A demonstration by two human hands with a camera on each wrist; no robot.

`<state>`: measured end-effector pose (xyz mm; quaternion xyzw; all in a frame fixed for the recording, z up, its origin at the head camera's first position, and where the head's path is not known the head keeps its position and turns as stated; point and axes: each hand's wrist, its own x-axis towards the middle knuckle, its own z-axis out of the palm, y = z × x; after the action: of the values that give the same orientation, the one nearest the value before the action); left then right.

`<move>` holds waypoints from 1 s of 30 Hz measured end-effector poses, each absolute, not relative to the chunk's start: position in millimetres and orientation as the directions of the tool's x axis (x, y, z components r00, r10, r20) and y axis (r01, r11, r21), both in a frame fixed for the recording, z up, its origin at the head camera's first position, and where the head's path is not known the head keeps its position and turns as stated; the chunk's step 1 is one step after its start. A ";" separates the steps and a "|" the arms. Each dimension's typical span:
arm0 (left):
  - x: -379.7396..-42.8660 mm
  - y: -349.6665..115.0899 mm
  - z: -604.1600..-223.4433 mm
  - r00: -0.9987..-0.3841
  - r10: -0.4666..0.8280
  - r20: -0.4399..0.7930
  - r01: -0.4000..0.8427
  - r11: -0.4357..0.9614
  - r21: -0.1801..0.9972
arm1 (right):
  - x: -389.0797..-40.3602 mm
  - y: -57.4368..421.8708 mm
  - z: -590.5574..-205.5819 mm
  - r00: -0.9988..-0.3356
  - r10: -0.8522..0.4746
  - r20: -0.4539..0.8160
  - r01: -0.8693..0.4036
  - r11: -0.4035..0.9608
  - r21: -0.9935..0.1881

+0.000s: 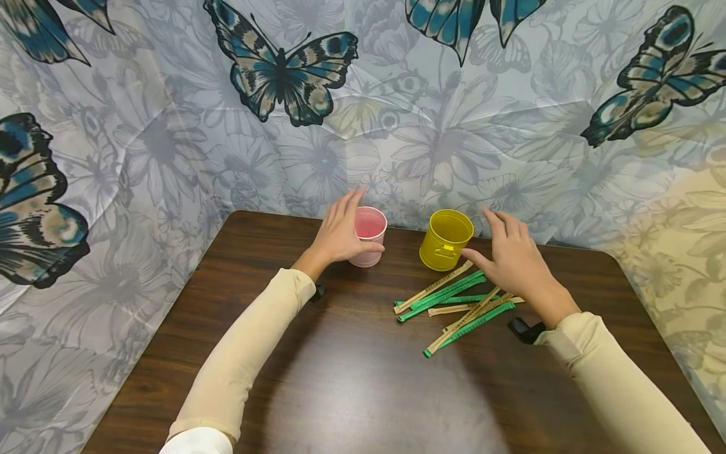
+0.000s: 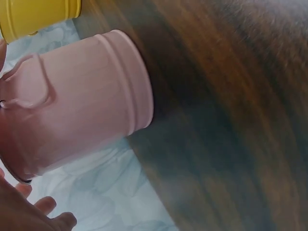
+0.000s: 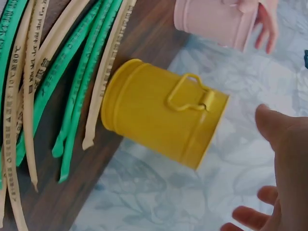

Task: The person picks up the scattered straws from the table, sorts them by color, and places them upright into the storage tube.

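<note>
A pink metal bucket (image 1: 370,224) stands upright near the table's back edge, its side handle showing in the left wrist view. My left hand (image 1: 339,232) is at its left side, thumb across the front and fingers spread behind the rim. To the right stands a yellow metal bucket (image 1: 443,239) with a wire side handle (image 3: 190,94). Beside it, my right hand (image 1: 515,255) has its thumb near the bucket's lower right and its fingers extended, with a gap to the bucket in the right wrist view. Several paper-wrapped sticks (image 1: 462,302), green and tan, lie in a loose pile before the yellow bucket.
The dark wooden table (image 1: 351,366) has rounded back corners. Behind it hangs a butterfly-and-flower patterned cloth (image 1: 334,151), close to the back edge. Black bands (image 1: 524,330) sit at both wrists.
</note>
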<state>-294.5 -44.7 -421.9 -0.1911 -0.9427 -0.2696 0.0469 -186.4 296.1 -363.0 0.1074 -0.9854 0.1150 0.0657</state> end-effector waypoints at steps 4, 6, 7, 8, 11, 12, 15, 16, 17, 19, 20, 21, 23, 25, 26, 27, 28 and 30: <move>-293.5 -44.7 -427.9 -0.937 0.295 0.186 0.348 0.758 0.552 | -177.2 302.3 -361.7 -0.965 -0.209 0.157 -0.239 0.948 -0.211; -293.5 -43.9 -429.9 -0.943 0.273 0.192 0.334 0.746 0.576 | -172.6 306.0 -363.0 -0.964 -0.223 0.147 -0.251 0.943 -0.218; -293.2 -43.6 -430.8 -0.946 0.261 0.194 0.325 0.735 0.594 | -170.4 308.0 -364.2 -0.964 -0.232 0.132 -0.257 0.940 -0.226; -292.8 -43.2 -431.9 -0.948 0.251 0.194 0.318 0.728 0.608 | -167.9 309.9 -365.4 -0.964 -0.240 0.112 -0.260 0.937 -0.233; -292.0 -42.2 -434.5 -0.954 0.234 0.189 0.301 0.711 0.636 | -160.2 315.1 -370.0 -0.969 -0.246 0.033 -0.246 0.934 -0.259; -291.7 -42.0 -435.4 -0.955 0.230 0.188 0.297 0.700 0.649 | -157.4 316.7 -371.4 -0.969 -0.245 0.010 -0.239 0.935 -0.263; -292.0 -42.1 -438.0 -0.957 0.227 0.182 0.289 0.673 0.680 | -151.0 321.4 -375.4 -0.969 -0.246 -0.010 -0.235 0.937 -0.260; -292.1 -42.6 -438.8 -0.957 0.227 0.181 0.288 0.661 0.693 | -148.9 323.0 -376.5 -0.969 -0.247 -0.010 -0.236 0.936 -0.261; -292.1 -43.0 -439.6 -0.958 0.226 0.179 0.285 0.645 0.709 | -147.1 324.6 -377.6 -0.967 -0.254 -0.006 -0.245 0.935 -0.257; -292.2 -44.3 -441.4 -0.959 0.226 0.169 0.275 0.616 0.738 | -144.3 327.1 -380.2 -0.963 -0.271 -0.006 -0.260 0.929 -0.263; -292.3 -44.9 -442.2 -0.960 0.224 0.165 0.269 0.597 0.756 | -143.3 328.2 -382.0 -0.960 -0.281 -0.012 -0.268 0.926 -0.267; -292.4 -45.6 -443.3 -0.962 0.222 0.161 0.263 0.579 0.772 | -142.3 328.8 -383.9 -0.956 -0.294 -0.018 -0.278 0.921 -0.272; -292.6 -46.5 -445.2 -0.963 0.220 0.155 0.253 0.544 0.800 | -140.4 329.5 -388.5 -0.945 -0.326 -0.017 -0.309 0.909 -0.279; -292.7 -47.1 -446.9 -0.963 0.225 0.148 0.247 0.517 0.819 | -137.9 329.5 -393.9 -0.935 -0.355 -0.022 -0.332 0.895 -0.299; -293.1 -47.0 -447.9 -0.963 0.229 0.144 0.244 0.504 0.828 | -136.4 329.7 -397.3 -0.929 -0.369 -0.022 -0.346 0.888 -0.302; -293.5 -46.7 -448.8 -0.962 0.235 0.139 0.240 0.488 0.839 | -134.7 329.7 -400.6 -0.924 -0.381 -0.023 -0.356 0.881 -0.311; -293.7 -46.2 -449.0 -0.961 0.242 0.133 0.236 0.475 0.848 | -133.0 329.7 -403.9 -0.920 -0.392 -0.024 -0.365 0.875 -0.318; -294.8 -45.2 -449.9 -0.959 0.255 0.122 0.230 0.453 0.861 | -129.8 329.5 -410.6 -0.912 -0.409 -0.031 -0.378 0.869 -0.320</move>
<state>-294.8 -45.2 -449.9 -0.1423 -0.8522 -0.5033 -0.0124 -129.8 329.5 -410.6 0.2038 -0.9654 0.1554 -0.0487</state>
